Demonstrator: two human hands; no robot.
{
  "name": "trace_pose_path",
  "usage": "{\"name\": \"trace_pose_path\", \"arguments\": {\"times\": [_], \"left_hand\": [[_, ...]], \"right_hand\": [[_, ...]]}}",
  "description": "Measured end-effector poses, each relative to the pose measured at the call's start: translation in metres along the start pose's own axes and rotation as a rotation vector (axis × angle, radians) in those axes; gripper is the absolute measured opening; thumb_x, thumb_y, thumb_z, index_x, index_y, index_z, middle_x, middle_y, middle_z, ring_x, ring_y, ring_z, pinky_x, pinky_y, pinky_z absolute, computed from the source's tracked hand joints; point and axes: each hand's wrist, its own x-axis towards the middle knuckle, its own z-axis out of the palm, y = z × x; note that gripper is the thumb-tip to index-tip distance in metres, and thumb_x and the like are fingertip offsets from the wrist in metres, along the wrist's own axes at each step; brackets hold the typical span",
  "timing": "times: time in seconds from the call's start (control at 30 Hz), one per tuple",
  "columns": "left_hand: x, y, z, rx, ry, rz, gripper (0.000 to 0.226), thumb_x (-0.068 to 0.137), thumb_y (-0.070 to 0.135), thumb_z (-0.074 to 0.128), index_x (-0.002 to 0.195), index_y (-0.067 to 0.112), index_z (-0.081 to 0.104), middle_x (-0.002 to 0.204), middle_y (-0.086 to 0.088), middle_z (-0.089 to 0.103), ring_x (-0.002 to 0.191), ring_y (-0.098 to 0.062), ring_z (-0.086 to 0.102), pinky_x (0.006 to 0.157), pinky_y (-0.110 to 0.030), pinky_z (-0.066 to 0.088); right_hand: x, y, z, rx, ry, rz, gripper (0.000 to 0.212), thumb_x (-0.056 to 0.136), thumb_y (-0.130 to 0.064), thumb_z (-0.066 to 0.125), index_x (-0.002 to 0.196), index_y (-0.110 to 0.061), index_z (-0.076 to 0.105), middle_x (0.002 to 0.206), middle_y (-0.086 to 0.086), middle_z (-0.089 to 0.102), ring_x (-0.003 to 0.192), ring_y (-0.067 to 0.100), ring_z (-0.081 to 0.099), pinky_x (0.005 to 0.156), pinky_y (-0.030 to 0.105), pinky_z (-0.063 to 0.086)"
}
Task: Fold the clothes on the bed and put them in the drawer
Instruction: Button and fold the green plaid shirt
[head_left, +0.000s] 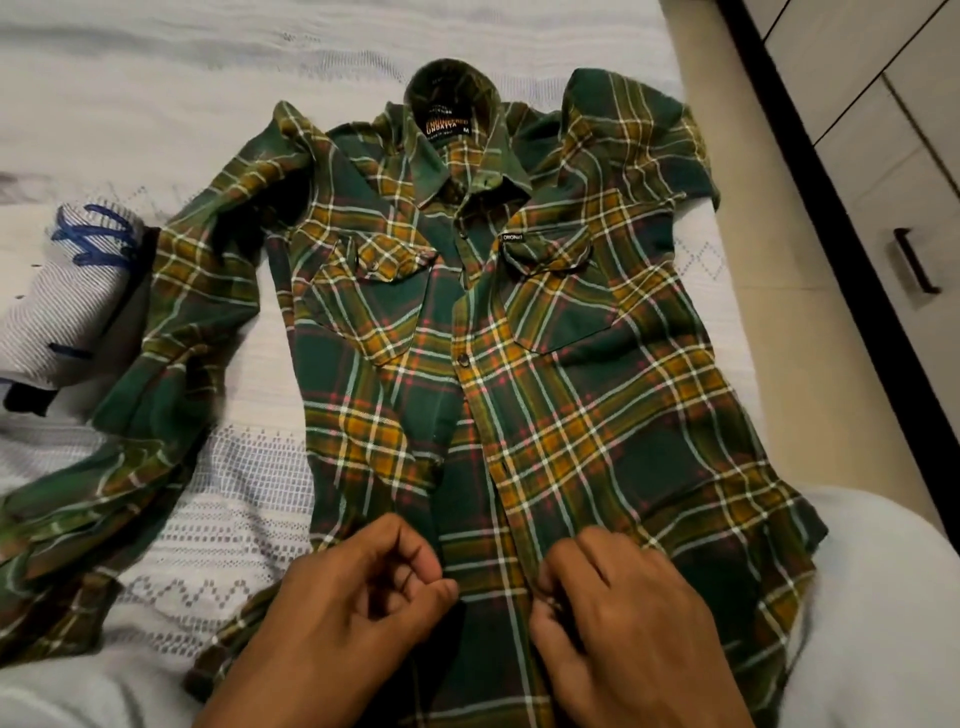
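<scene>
Both hands, left hand (337, 597) and right hand (618, 618), pinch the soft, light plaid shirt (519, 364) by its placket near the bed's (156, 78) near edge; it looks limp, best held at seams.

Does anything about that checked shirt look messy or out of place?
Somewhat. The plaid shirt lies front up on the bed, but its front gapes open in the middle, and one sleeve sprawls crumpled, overlapping a white garment. No damage shows.

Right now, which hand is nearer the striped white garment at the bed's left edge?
Left. The left hand pinches the plaid shirt at its placket, on the side toward the striped white garment. The right hand grips the other placket edge, farther away.
</scene>
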Motion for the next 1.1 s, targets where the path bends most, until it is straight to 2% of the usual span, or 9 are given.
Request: {"name": "trace_pose_path", "arguments": {"times": [0.17, 0.3, 0.4, 0.6, 0.7, 0.77, 0.83, 0.9, 1.1], "left_hand": [[-0.002, -0.001, -0.010, -0.174, -0.088, -0.023, 0.019, 0.083, 0.030, 0.088, 0.085, 0.023, 0.071, 0.074, -0.008, 0.068, 0.070, -0.022, 0.069, 0.063, -0.028, 0.055], [-0.002, -0.005, -0.011, -0.109, -0.080, 0.010, 0.025, 0.079, 0.043, 0.086, 0.088, 0.026, 0.070, 0.077, -0.006, 0.070, 0.071, -0.018, 0.069, 0.065, -0.024, 0.054], [-0.001, -0.008, -0.009, -0.034, -0.056, 0.038, 0.020, 0.084, 0.042, 0.084, 0.092, 0.029, 0.070, 0.079, -0.004, 0.071, 0.070, -0.014, 0.068, 0.065, -0.024, 0.056], [-0.002, -0.009, -0.014, 0.007, -0.042, 0.022, 0.029, 0.076, 0.055, 0.078, 0.090, 0.031, 0.069, 0.078, -0.003, 0.072, 0.072, -0.020, 0.073, 0.067, -0.038, 0.060], [-0.006, -0.014, -0.024, -0.027, -0.014, -0.006, 0.027, 0.075, 0.050, 0.082, 0.087, 0.029, 0.070, 0.074, -0.006, 0.070, 0.071, -0.026, 0.073, 0.063, -0.037, 0.060], [-0.007, -0.016, -0.027, -0.028, 0.007, -0.017, 0.018, 0.080, 0.037, 0.086, 0.085, 0.030, 0.070, 0.073, -0.006, 0.070, 0.070, -0.027, 0.073, 0.061, -0.034, 0.060], [-0.008, -0.017, -0.027, 0.038, 0.044, -0.008, 0.018, 0.084, 0.028, 0.086, 0.086, 0.034, 0.069, 0.074, -0.005, 0.072, 0.067, -0.023, 0.073, 0.061, -0.032, 0.060], [-0.009, -0.017, -0.026, 0.165, 0.084, 0.013, 0.022, 0.083, 0.029, 0.084, 0.089, 0.041, 0.067, 0.075, 0.003, 0.074, 0.064, -0.013, 0.072, 0.061, -0.025, 0.058], [-0.009, -0.010, -0.013, 0.359, 0.180, 0.032, 0.011, 0.081, 0.030, 0.081, 0.079, 0.030, 0.071, 0.071, 0.018, 0.073, 0.064, 0.001, 0.069, 0.061, -0.014, 0.054]], "right_hand": [[0.001, -0.001, -0.002, 0.019, -0.008, 0.031, 0.043, 0.049, -0.040, 0.092, 0.069, -0.033, 0.054, 0.066, -0.013, 0.050, 0.057, 0.002, 0.042, 0.050, 0.020, 0.043], [0.003, -0.001, -0.001, -0.068, -0.079, 0.077, 0.046, 0.046, -0.046, 0.095, 0.068, -0.033, 0.055, 0.061, -0.011, 0.050, 0.051, 0.006, 0.051, 0.048, 0.025, 0.046], [0.006, -0.004, -0.004, -0.071, -0.071, 0.108, 0.040, 0.057, -0.047, 0.091, 0.072, -0.030, 0.058, 0.064, -0.009, 0.053, 0.055, 0.010, 0.053, 0.051, 0.030, 0.047], [0.021, -0.005, -0.001, -0.005, -0.065, 0.081, 0.010, 0.101, -0.045, 0.053, 0.100, -0.035, 0.050, 0.089, -0.013, 0.048, 0.074, 0.006, 0.048, 0.064, 0.017, 0.035], [0.014, -0.004, 0.002, 0.091, -0.099, 0.131, 0.016, 0.108, -0.048, 0.036, 0.118, -0.041, 0.047, 0.101, -0.017, 0.044, 0.086, 0.002, 0.045, 0.063, 0.011, 0.032], [0.008, -0.002, 0.000, 0.105, -0.137, 0.148, 0.028, 0.109, -0.046, 0.037, 0.134, -0.043, 0.048, 0.115, -0.018, 0.051, 0.096, -0.001, 0.047, 0.077, 0.007, 0.037], [0.003, -0.001, -0.004, 0.090, -0.202, 0.165, 0.038, 0.108, -0.045, 0.042, 0.146, -0.043, 0.043, 0.132, -0.017, 0.051, 0.113, 0.000, 0.050, 0.096, 0.013, 0.040], [-0.001, -0.001, -0.008, 0.066, -0.255, 0.191, 0.040, 0.108, -0.044, 0.046, 0.148, -0.043, 0.042, 0.138, -0.016, 0.050, 0.122, 0.004, 0.051, 0.103, 0.018, 0.042], [-0.007, -0.004, -0.008, 0.039, -0.234, 0.302, 0.015, 0.102, -0.057, 0.051, 0.109, -0.044, 0.053, 0.099, -0.025, 0.050, 0.082, -0.002, 0.047, 0.066, 0.010, 0.035]]}}
